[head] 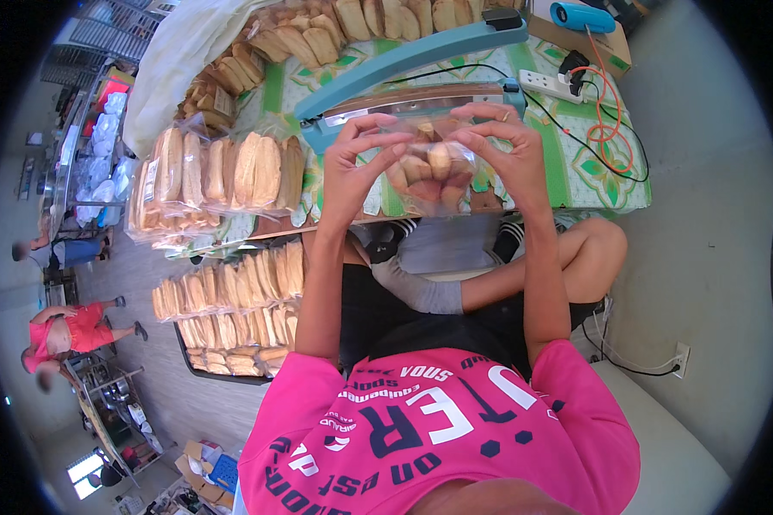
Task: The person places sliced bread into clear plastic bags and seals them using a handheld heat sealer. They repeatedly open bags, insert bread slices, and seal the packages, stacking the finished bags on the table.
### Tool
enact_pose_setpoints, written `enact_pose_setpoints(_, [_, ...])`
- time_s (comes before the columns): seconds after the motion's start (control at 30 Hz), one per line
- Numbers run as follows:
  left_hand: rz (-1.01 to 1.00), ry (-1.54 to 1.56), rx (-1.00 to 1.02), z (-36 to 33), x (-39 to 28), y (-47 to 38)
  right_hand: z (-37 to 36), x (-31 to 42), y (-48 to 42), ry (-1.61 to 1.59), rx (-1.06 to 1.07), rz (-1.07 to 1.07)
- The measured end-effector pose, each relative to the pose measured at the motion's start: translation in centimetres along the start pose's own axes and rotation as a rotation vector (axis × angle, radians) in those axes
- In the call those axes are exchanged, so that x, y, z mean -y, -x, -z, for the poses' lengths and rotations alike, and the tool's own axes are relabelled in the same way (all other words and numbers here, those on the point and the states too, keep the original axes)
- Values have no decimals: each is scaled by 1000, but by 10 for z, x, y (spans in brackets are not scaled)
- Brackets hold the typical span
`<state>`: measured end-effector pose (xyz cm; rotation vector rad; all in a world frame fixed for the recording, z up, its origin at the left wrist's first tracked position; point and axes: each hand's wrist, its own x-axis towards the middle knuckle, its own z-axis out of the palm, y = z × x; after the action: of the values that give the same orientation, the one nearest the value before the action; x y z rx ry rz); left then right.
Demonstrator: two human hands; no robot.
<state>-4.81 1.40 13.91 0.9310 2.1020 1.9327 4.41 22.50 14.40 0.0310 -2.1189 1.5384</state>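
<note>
A clear plastic bag of small baked pieces (433, 170) hangs upright between my hands at the table's near edge. Fingers of my left hand (364, 154) pinch the top of the bag on its left side, and my right hand (505, 145) pinches the top on its right side. Just behind the bag stands a teal impulse heat sealer (512, 96), its long arm (406, 61) raised over the sealing bar. Left of my left hand, clear bags of long bread slices (257, 170) are piled on the table.
More bagged bread (322, 38) lines the table's back. A white power strip (549, 85), orange cable (609, 84) and blue cylindrical device (583, 17) lie back right. A black tray of bagged bread (232, 370) sits lower left. People (71, 328) are farther left.
</note>
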Motion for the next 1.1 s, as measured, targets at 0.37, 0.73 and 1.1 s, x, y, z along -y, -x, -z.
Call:
enact_pose_setpoints(0.37, [-112,-214,10,-8,-4,-7,-3,-2,-4,12,-25,11])
enact_pose_setpoints(0.73, [-99,-97,42,1,2,-10,-1,-1,-3,-17,-61,72])
enact_pose_setpoints(1.1, [68,155,-52,-6,7,4,-29,18,44,274,-327,-97])
